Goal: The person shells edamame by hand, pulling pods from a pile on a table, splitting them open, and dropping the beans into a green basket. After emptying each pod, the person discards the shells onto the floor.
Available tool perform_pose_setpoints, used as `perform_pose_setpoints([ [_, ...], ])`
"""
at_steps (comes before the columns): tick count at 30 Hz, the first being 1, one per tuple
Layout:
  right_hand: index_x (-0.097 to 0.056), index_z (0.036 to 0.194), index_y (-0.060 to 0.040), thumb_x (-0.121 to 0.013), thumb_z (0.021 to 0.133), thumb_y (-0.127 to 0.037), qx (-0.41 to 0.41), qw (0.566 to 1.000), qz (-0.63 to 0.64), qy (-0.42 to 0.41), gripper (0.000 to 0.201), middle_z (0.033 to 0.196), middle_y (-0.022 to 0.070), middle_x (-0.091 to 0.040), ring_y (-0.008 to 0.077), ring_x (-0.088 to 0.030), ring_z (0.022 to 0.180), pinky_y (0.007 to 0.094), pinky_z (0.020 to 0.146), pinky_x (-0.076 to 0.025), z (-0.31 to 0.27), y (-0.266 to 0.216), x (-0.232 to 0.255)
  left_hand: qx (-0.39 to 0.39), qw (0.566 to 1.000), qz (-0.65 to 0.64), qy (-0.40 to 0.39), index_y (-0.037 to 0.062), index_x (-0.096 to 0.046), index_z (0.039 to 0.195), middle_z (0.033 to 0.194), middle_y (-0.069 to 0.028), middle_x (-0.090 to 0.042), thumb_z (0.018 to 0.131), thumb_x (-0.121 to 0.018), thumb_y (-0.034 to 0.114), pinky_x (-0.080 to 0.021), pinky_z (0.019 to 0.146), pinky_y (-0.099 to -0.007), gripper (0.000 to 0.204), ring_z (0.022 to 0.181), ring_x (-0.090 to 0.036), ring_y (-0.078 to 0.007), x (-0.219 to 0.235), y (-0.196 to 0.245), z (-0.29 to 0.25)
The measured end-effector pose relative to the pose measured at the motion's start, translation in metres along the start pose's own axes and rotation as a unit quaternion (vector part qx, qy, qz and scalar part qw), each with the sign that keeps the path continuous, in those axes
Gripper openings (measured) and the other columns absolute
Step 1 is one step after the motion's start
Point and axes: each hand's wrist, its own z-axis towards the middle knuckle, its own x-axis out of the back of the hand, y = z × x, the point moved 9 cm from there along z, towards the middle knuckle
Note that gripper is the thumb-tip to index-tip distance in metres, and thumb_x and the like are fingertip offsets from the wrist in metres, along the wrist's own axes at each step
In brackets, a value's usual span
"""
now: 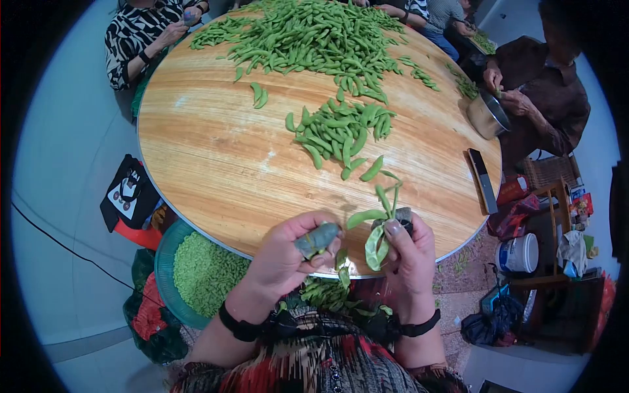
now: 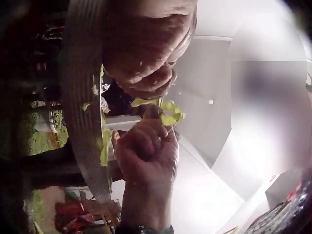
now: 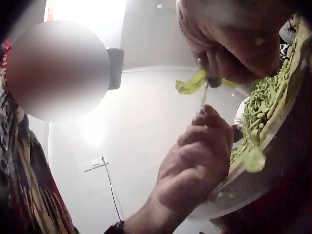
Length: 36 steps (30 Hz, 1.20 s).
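Note:
Between my right thumb and fingers I grip a sprig of green soybean pods [image 1: 383,208], and one split-open pod [image 1: 375,247] hangs below the thumb. This right hand [image 1: 414,249] has a dark wrap [image 1: 403,217] on a finger. To its left, my left hand [image 1: 278,252] has its fingers curled in, a grey-green wrap [image 1: 319,239] covering one finger, and no pod showing in its grasp. In the right wrist view the left fingertips [image 3: 207,111] come close under the sprig. Some pod pieces [image 1: 342,259] lie by the table edge between my hands.
A small heap of pods [image 1: 341,134] lies ahead of me on the round wooden table [image 1: 209,157], a larger pile [image 1: 314,39] behind it. Down left stands a teal basin [image 1: 171,302] of shelled beans. A black phone [image 1: 481,180] and metal pot [image 1: 485,118] are right. Other people sit around.

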Motion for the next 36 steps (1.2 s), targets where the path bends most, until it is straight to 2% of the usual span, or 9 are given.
perform_pose_setpoints([
  [6,-0.059,0.079,-0.0012,-0.06,0.084,-0.008,-0.031,0.985,-0.159,-0.06,0.009,0.064,-0.0034,-0.056,0.0017,-0.045,0.054,0.0183,0.049,-0.036,-0.008,-0.008,-0.008,-0.189,0.97,0.144,0.047,0.0007,-0.059,0.095,0.081,-0.009,-0.059,0.079,-0.054,0.002,-0.04,0.049,-0.0182,0.017,0.059,-0.052,-0.011,0.003,0.047,-0.023],
  [8,-0.059,0.079,-0.0009,-0.06,0.084,-0.008,-0.04,0.975,-0.202,-0.085,0.008,0.064,-0.0029,-0.057,0.0019,-0.046,0.054,0.0185,0.049,-0.037,-0.012,-0.009,-0.015,-0.4,0.717,0.571,-0.008,0.0013,-0.061,0.1,0.085,-0.0121,-0.062,0.073,-0.058,-0.002,-0.047,0.057,-0.0252,0.027,0.066,-0.059,-0.0191,-0.062,0.068,-0.048],
  [10,-0.059,0.077,0.0,-0.06,0.083,-0.008,-0.035,0.958,-0.261,-0.114,0.01,0.063,-0.0031,-0.057,0.0018,-0.047,0.055,0.0187,0.05,-0.037,-0.015,-0.009,-0.021,-0.339,0.657,0.674,0.01,0.0029,-0.062,0.103,0.086,-0.0136,-0.063,0.069,-0.06,-0.003,-0.049,0.062,-0.0303,0.034,0.072,-0.062,-0.0254,-0.067,0.057,-0.041],
  [19,-0.058,0.082,-0.0012,-0.056,0.089,-0.017,-0.034,0.971,-0.202,-0.127,0.017,0.061,-0.0047,-0.048,0.0015,-0.04,0.054,0.0189,0.047,-0.031,-0.008,-0.005,-0.021,-0.286,0.732,0.618,-0.03,0.0003,-0.059,0.101,0.086,-0.0125,-0.06,0.074,-0.055,-0.004,-0.046,0.057,-0.0293,0.028,0.069,-0.059,-0.0237,-0.044,0.04,-0.017],
  [20,-0.058,0.086,-0.002,-0.052,0.091,-0.02,-0.058,0.988,-0.104,-0.099,0.02,0.061,-0.005,-0.046,0.0017,-0.037,0.054,0.0188,0.047,-0.029,-0.002,-0.003,-0.016,-0.178,0.922,0.343,-0.016,0.001,-0.059,0.1,0.083,-0.0094,-0.06,0.077,-0.056,-0.003,-0.041,0.054,-0.025,0.024,0.064,-0.055,-0.0179,-0.019,0.035,-0.006],
  [21,-0.055,0.094,-0.0032,-0.045,0.095,-0.023,-0.032,0.982,-0.139,-0.121,0.022,0.063,-0.0051,-0.044,0.0023,-0.034,0.053,0.0185,0.046,-0.027,0.0,-0.003,-0.018,-0.048,0.999,0.022,0.001,0.0016,-0.06,0.099,0.081,-0.0063,-0.06,0.08,-0.056,-0.003,-0.036,0.05,-0.0207,0.019,0.059,-0.052,-0.012,-0.002,0.013,0.002],
  [25,-0.051,0.095,-0.0035,-0.042,0.096,-0.019,-0.145,0.965,-0.118,-0.186,0.018,0.066,-0.0035,-0.047,0.0023,-0.036,0.053,0.018,0.046,-0.029,-0.016,0.024,-0.033,-0.041,0.993,-0.105,0.038,0.0033,-0.062,0.096,0.08,-0.002,-0.06,0.084,-0.057,0.0,-0.03,0.048,-0.0168,0.014,0.058,-0.045,-0.0048,0.009,0.002,0.01],
  [33,-0.049,0.092,-0.0042,-0.039,0.097,-0.016,-0.137,0.966,-0.105,-0.191,0.016,0.063,-0.0025,-0.045,0.003,-0.035,0.049,0.0175,0.044,-0.028,-0.011,0.027,-0.037,-0.196,0.963,0.147,0.113,0.0022,-0.06,0.096,0.084,0.0004,-0.059,0.085,-0.058,0.006,-0.038,0.057,-0.017,0.012,0.069,-0.052,-0.0036,-0.006,0.022,0.0],
  [36,-0.051,0.095,-0.0033,-0.04,0.096,-0.015,-0.186,0.964,-0.024,-0.189,0.016,0.063,-0.0025,-0.046,0.0029,-0.035,0.048,0.0175,0.043,-0.029,-0.012,0.035,-0.036,-0.111,0.992,0.031,0.043,0.0023,-0.059,0.098,0.085,0.0005,-0.059,0.083,-0.059,0.006,-0.04,0.06,-0.0173,0.015,0.073,-0.054,-0.0043,-0.001,0.004,0.003],
])
